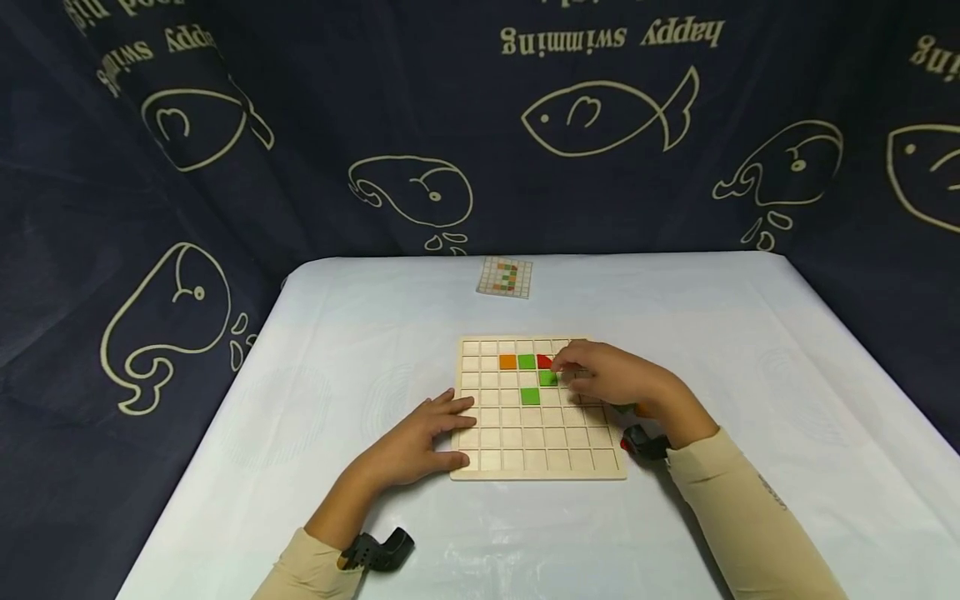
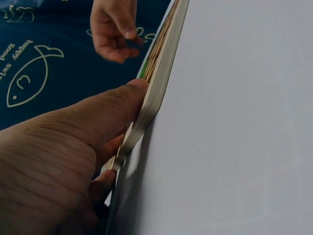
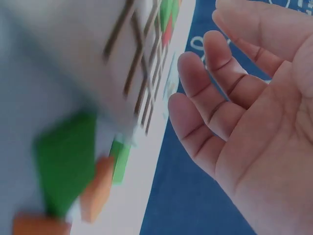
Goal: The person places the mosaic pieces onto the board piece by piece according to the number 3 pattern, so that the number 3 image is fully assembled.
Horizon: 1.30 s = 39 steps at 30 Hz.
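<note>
A square wooden grid board (image 1: 525, 460) lies on the table. In its upper rows sit an orange tile (image 1: 507, 362), a red tile with a curved edge (image 1: 543, 361) and three green tiles, one of them a lower green tile (image 1: 529, 397). My left hand (image 1: 416, 437) rests at the board's left edge, fingers spread; the left wrist view shows the thumb against the rim. Over the upper right of the board hovers my right hand (image 1: 618, 375), fingers loosely bent, close to the red tile. The right wrist view shows nothing between those fingers.
Loose pieces lie right of the board, partly under the right wrist: a green block (image 3: 68, 161) and an orange block (image 3: 98, 188) among them. A small card with a coloured grid pattern (image 1: 491, 275) lies near the far edge. Dark printed cloth (image 1: 600, 200) hangs behind the table.
</note>
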Motion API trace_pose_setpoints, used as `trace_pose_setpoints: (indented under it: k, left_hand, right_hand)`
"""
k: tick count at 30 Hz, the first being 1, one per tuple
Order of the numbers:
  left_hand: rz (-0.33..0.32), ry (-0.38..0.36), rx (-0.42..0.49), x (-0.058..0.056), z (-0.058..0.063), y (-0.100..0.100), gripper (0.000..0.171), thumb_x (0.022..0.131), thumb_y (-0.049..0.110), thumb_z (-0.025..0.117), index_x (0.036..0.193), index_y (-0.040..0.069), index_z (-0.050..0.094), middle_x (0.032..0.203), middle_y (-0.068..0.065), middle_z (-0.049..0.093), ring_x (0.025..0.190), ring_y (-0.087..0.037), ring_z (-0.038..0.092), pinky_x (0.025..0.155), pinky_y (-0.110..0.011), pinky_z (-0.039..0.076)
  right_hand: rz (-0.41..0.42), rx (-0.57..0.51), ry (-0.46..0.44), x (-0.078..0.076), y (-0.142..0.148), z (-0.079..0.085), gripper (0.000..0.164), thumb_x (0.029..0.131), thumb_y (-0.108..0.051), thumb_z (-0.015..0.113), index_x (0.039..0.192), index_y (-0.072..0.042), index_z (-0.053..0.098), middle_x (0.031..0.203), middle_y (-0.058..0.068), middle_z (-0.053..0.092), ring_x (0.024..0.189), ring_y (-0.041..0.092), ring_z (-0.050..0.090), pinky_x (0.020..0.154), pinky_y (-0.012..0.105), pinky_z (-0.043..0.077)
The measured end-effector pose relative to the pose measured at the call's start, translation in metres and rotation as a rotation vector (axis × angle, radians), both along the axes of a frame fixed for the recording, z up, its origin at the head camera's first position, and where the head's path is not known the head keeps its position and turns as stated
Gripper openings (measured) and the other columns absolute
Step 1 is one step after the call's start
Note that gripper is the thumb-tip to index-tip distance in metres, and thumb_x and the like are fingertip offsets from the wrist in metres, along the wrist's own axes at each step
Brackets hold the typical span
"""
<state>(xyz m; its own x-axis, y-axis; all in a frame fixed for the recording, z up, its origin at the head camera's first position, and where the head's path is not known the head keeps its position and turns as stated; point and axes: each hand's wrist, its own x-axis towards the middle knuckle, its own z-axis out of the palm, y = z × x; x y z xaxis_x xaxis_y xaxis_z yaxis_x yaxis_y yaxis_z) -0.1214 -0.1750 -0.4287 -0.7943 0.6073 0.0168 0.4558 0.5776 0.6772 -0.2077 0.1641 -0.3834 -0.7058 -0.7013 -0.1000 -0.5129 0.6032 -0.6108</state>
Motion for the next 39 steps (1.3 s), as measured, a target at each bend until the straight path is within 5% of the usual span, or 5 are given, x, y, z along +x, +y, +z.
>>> trace_pose_setpoints:
  k: [16,28,39]
  left_hand:
    - [0.005,-0.017,0.013,-0.001,0.001,0.001,0.051,0.087,0.023,0.077,0.132,0.004,0.063,0.153,-0.007,0.044,0.149,-0.032,0.019,0.119,-0.056,0.013]
    - [0.017,-0.015,0.011,0.002,0.002,0.000,0.051,0.086,0.022,0.078,0.132,0.003,0.064,0.152,-0.007,0.044,0.149,-0.031,0.019,0.119,-0.055,0.012]
    - [0.016,-0.018,0.011,0.001,0.000,0.001,0.051,0.087,0.024,0.078,0.132,0.004,0.064,0.153,-0.006,0.044,0.149,-0.030,0.019,0.119,-0.055,0.012]
  right_hand:
    - [-0.178,-0.007,0.014,0.013,0.063,-0.002,0.024,0.093,-0.006,0.066,0.117,-0.006,0.063,0.109,0.004,0.063,0.099,0.023,0.055,0.087,0.043,0.047]
    - [-0.210,0.030,-0.041,0.007,0.079,-0.015,0.024,0.091,-0.004,0.068,0.115,-0.005,0.065,0.111,0.006,0.063,0.101,0.024,0.055,0.092,0.047,0.047]
    - [-0.194,0.054,0.020,0.004,0.081,-0.022,0.024,0.089,0.000,0.068,0.112,-0.005,0.066,0.106,0.003,0.061,0.095,0.022,0.052,0.085,0.041,0.047]
